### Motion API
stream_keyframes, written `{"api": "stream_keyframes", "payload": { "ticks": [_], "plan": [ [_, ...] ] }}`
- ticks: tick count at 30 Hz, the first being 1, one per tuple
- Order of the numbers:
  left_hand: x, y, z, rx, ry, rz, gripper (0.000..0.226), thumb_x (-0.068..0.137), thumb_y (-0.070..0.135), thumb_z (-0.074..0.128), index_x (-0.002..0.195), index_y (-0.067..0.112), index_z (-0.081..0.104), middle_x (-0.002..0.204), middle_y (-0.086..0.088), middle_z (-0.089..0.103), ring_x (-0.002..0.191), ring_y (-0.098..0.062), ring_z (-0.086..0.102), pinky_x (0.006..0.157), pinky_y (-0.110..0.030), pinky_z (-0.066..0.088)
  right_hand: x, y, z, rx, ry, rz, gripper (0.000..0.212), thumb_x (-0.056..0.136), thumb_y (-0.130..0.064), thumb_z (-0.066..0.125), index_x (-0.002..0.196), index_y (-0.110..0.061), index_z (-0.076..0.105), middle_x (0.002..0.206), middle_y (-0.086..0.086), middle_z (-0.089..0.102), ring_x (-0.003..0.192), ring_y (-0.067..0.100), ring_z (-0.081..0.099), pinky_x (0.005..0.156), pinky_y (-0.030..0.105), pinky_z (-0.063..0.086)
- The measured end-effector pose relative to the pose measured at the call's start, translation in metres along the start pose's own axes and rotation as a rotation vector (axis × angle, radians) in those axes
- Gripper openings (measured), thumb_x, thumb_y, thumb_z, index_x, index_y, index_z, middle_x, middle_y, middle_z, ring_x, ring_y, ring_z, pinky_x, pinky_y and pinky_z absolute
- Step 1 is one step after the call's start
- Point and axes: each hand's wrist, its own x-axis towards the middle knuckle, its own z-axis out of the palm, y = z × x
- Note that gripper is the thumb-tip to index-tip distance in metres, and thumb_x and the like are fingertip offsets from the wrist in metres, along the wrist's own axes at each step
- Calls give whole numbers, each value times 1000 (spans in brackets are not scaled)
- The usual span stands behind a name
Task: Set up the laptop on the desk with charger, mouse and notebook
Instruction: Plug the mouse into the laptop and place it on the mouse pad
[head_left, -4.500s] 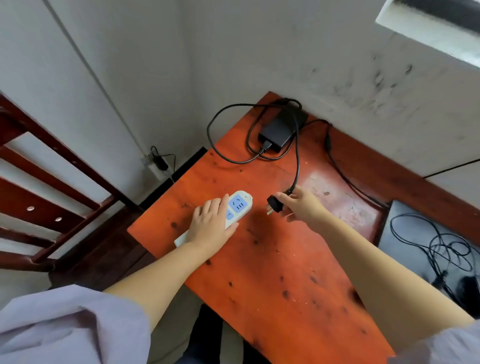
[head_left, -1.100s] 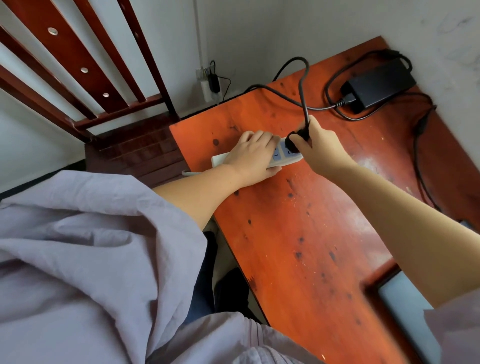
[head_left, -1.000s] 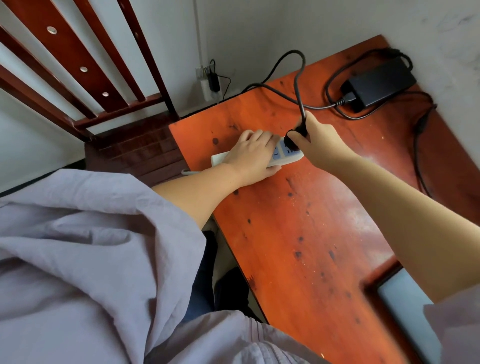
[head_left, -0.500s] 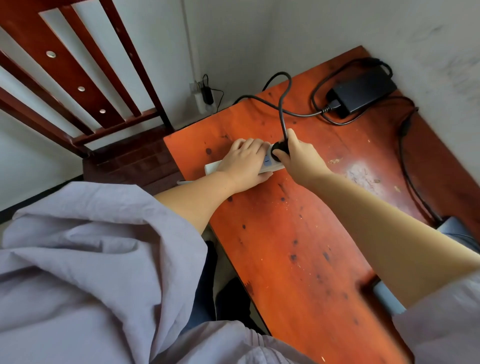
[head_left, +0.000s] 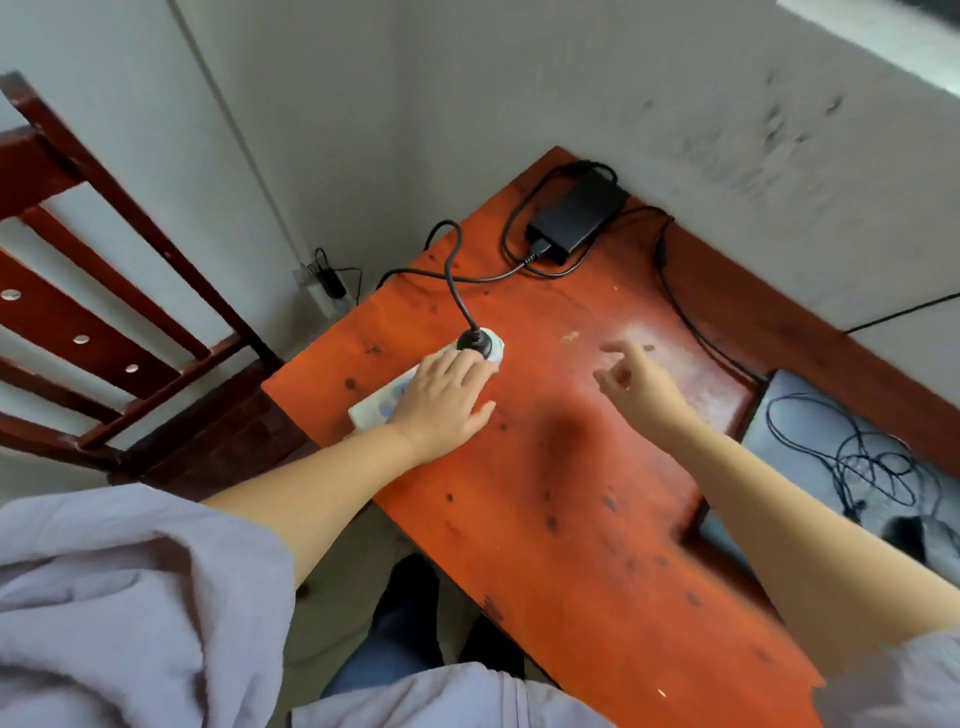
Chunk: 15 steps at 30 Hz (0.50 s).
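Fingers: left hand (head_left: 441, 400) flat on power strip (head_left: 382, 405) | right hand (head_left: 636, 384) spread, empty | labels unreadable

No text, label, brand, number or sign can be read anywhere in the frame. The white power strip (head_left: 387, 400) left of centre shows bluish socket faces but no legible marking, and the black charger brick (head_left: 577, 217) in the upper middle has a plain top. The picture is also slightly blurred, so any small print is lost.
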Motion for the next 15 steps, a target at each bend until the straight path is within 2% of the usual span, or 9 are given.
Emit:
{"api": "stream_keyframes", "payload": {
  "ticks": [3,5,9,12,15],
  "plan": [
    [21,35,-1,-28,-70,243,37,75,27,72,107,9,64,98,-8,67,89,-27,65,79,-36,52,-39,29,-4,52,93,125,26,91,-20,50,116,-17,51,75,6,65,69,22,57,65,28,42],
    [39,60,2,-45,-122,352,38,78,28,69,111,10,63,104,-9,66,94,-28,64,82,-36,51,-67,44,-8,64,160,195,22,91,-20,50,112,-19,53,70,-1,61,67,20,56,64,29,42],
    [67,113,12,-73,-217,506,42,88,31,55,124,10,55,121,-11,59,110,-29,56,94,-38,43,-122,75,-27,86,308,329,17,91,-19,49,105,-23,57,68,-9,58,62,13,54,62,31,44],
    [81,153,24,-68,-251,616,43,87,31,56,125,11,55,121,-11,59,110,-30,57,94,-38,43,-162,101,-45,92,429,411,18,90,-13,50,102,-15,62,72,-1,61,66,17,54,67,31,43],
    [92,201,39,-63,-296,665,47,90,35,49,131,13,46,127,-9,53,115,-28,50,96,-38,38,-195,131,-66,104,522,487,19,90,-8,49,99,-12,65,84,0,64,72,14,53,67,20,35]
  ]
}}
